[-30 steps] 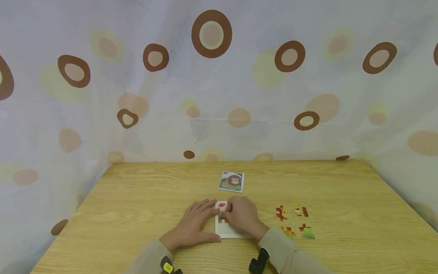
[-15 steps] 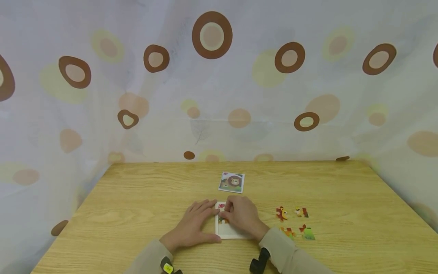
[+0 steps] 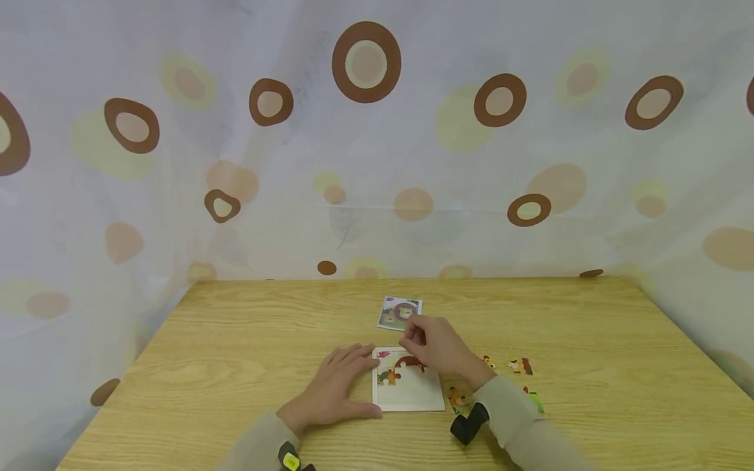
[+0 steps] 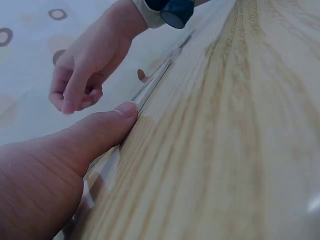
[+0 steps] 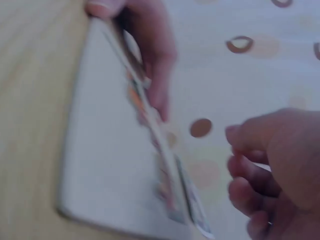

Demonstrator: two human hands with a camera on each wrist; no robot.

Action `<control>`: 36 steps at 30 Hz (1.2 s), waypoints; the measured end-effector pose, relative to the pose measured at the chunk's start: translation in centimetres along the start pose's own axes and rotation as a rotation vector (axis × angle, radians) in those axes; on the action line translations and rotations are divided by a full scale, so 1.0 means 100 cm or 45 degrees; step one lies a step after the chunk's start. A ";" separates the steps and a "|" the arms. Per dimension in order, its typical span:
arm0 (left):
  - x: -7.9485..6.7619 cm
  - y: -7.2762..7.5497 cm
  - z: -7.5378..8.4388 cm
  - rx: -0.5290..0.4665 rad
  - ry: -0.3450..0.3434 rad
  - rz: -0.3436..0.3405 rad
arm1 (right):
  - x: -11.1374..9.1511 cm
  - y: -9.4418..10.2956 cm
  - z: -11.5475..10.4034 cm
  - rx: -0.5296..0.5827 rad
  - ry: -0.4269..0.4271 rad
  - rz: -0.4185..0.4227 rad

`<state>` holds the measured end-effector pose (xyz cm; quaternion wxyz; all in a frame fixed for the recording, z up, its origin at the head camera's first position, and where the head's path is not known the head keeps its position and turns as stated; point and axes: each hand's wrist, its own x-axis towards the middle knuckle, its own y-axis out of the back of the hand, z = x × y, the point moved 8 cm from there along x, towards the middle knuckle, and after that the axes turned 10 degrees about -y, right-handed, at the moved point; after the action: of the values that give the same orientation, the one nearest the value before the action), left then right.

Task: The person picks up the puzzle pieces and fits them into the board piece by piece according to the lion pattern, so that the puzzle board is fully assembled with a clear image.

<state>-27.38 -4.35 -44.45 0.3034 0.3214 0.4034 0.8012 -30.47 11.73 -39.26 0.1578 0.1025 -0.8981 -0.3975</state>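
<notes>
A white jigsaw tray (image 3: 412,396) lies on the table, part filled along its top and left with pieces, including a brown mane piece (image 3: 408,361). My left hand (image 3: 337,386) rests along the tray's left side, fingertips at the upper corner and thumb (image 4: 112,122) at the lower one. Above the tray's top right is my right hand (image 3: 438,343), fingers loosely curled. Nothing shows between those fingers (image 5: 247,195) in the right wrist view. A lion picture card (image 3: 390,315) lies behind the tray, its lower right corner overlapped by the right hand.
Several loose jigsaw pieces lie right of the tray: one (image 3: 457,399) close to its edge, a yellow and red one (image 3: 521,366) and a green one (image 3: 535,399) farther off. The right sleeve (image 3: 511,412) covers parts of some. A patterned curtain (image 3: 377,242) surrounds the table.
My right hand has lifted off the tray's upper left and moved right and away from me, uncovering the brown mane piece in the tray. My left hand has stayed put.
</notes>
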 end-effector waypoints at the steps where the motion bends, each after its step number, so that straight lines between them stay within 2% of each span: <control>1: 0.000 0.000 0.000 0.004 0.000 0.000 | 0.000 0.002 0.002 0.012 0.024 -0.047; 4: 0.000 -0.001 -0.001 0.022 -0.002 -0.007 | -0.003 0.011 0.009 0.038 0.073 -0.168; 7: 0.001 -0.001 0.000 0.033 -0.010 -0.012 | -0.007 0.021 0.018 0.019 0.068 -0.225; 17: 0.002 -0.004 -0.001 0.055 -0.005 -0.038 | -0.025 0.046 0.041 -0.029 0.059 -0.196; 21: 0.000 -0.003 -0.003 0.053 0.007 -0.040 | -0.031 0.052 0.045 -0.034 0.070 -0.215; 24: 0.000 -0.004 -0.004 0.047 0.010 -0.044 | -0.034 0.056 0.049 -0.062 0.025 -0.260; 30: 0.000 -0.004 -0.003 0.033 0.019 -0.046 | -0.039 0.056 0.055 -0.155 -0.078 -0.397; 36: 0.000 -0.003 -0.004 0.028 0.027 -0.052 | -0.044 0.048 0.056 -0.146 -0.058 -0.514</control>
<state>-27.57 -4.38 -44.92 0.3119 0.3080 0.4219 0.7936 -28.74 20.11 -40.07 0.0602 0.2623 -0.8385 -0.4738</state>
